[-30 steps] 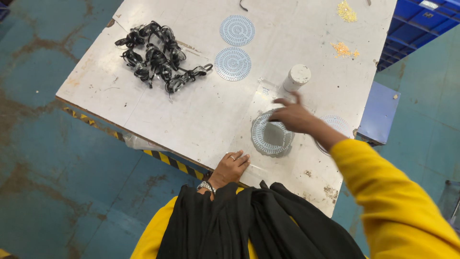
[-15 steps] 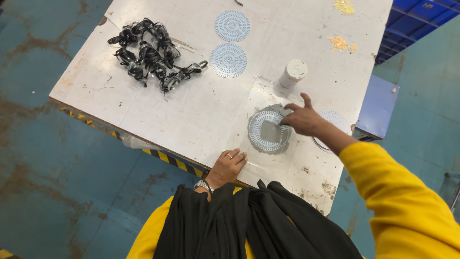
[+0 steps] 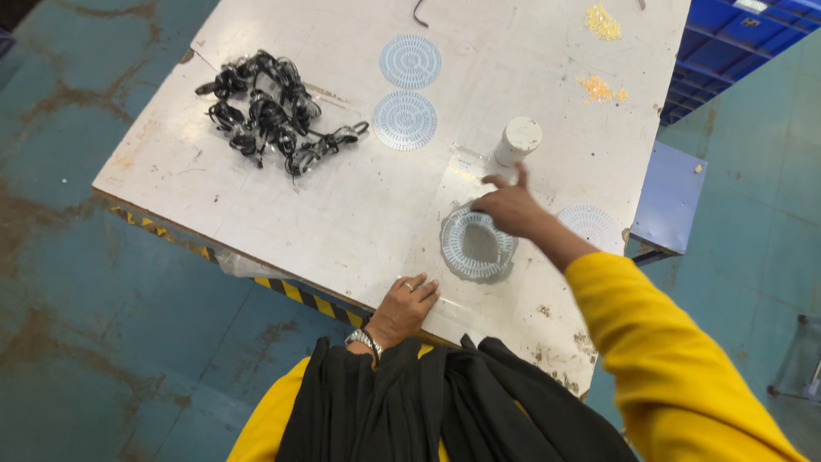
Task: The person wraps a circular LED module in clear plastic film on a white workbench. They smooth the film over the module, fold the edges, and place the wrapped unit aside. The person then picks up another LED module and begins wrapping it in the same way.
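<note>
Both hands are kept apart: the right hand [image 3: 511, 208], fingers loosely spread, is laid on the far rim of the round grey mesh disc [image 3: 475, 245] near the table [image 3: 342, 214] edge, nothing clamped. Positioning seems in hand; a firmer grasp would be needed next. The left hand [image 3: 405, 306] is rested flat on the near edge.

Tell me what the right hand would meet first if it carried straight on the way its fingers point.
Probably the white cylindrical plastic container, just beyond the right hand, which rests at the round grey mesh disc; depth is uncertain.
</note>
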A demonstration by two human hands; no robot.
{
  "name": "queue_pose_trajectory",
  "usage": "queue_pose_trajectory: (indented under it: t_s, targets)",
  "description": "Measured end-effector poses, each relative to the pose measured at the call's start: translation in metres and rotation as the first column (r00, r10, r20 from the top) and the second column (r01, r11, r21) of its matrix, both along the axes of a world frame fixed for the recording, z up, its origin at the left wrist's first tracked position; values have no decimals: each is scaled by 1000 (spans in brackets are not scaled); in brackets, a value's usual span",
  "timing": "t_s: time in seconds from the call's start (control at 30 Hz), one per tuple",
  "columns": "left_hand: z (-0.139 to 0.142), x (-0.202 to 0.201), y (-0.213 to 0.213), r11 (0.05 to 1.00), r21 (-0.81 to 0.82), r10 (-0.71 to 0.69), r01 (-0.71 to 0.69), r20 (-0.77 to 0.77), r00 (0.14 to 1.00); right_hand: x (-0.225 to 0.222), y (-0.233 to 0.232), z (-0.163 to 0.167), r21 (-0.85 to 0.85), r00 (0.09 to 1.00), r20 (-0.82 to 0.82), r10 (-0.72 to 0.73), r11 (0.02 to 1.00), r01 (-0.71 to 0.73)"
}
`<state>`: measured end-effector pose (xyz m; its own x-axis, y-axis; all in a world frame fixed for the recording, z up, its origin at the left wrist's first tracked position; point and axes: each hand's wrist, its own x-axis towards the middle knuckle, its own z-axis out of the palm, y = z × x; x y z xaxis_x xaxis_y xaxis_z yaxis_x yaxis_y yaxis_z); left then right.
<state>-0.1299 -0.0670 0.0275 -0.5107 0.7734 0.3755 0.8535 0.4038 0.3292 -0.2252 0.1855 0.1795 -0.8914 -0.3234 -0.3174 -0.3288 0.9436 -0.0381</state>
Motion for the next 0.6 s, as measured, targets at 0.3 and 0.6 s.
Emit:
queue_pose_trajectory:
  t_s: [0.3,0.6]
  targets:
    - [4,4,-3,1000,-6,24,-24,-27,999,39,1,-21,100,961,189,203,969,-225]
    - [5,2,-1,1000,10,16,-16,-12,1000,59,35,-32,118,948,234,216,961,-249]
